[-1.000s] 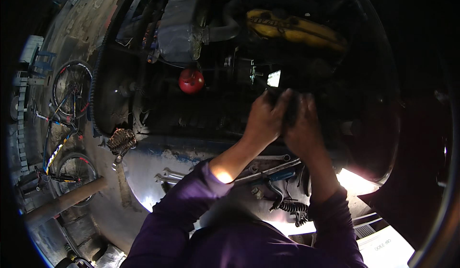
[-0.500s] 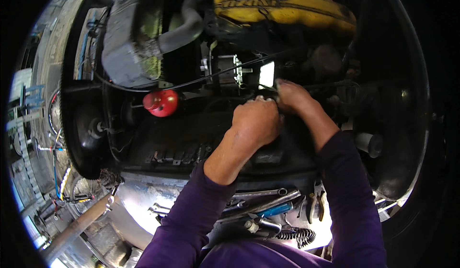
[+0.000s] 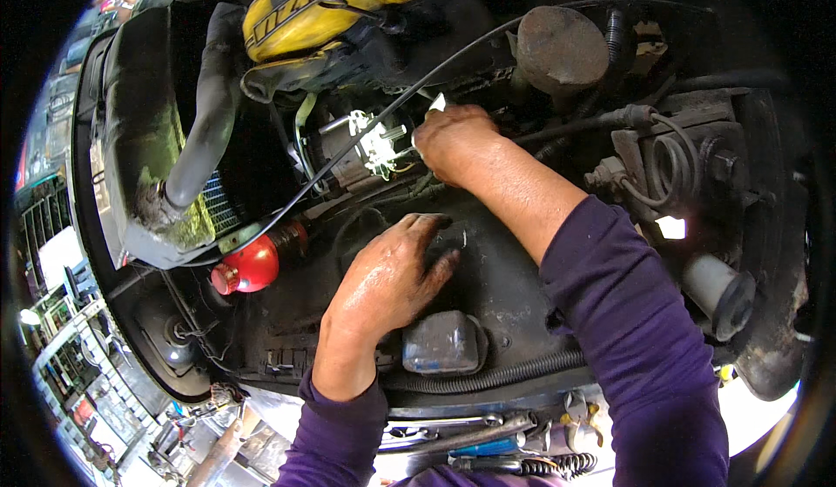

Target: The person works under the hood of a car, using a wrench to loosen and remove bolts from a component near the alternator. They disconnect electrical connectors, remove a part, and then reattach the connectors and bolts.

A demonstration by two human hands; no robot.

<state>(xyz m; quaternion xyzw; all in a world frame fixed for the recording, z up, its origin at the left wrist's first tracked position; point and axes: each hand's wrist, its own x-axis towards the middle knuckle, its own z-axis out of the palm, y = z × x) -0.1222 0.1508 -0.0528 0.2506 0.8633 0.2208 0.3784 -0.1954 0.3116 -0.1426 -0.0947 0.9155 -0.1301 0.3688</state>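
Beyond both hands, the yellow engine cover [image 3: 366, 0] spans the top of the bay, with a grey radiator hose [image 3: 205, 113] running down well to the left of them. Below the left hand [image 3: 387, 282], which lies flat with fingers spread on the dark engine panel [image 3: 488, 278], sits a grey rectangular cap [image 3: 442, 342]. A red cap [image 3: 248, 265] stands left of that hand. The right hand [image 3: 457, 143] is closed narrowly around a small metal fitting [image 3: 379, 143], touching it at its right side. That fitting looks rigid, bolted in and greasy, so probably slippery; its thin wires seem fragile, so the solid body is the safer grip. Compared with half a second ago, the left hand has dropped away from the right and onto the panel.
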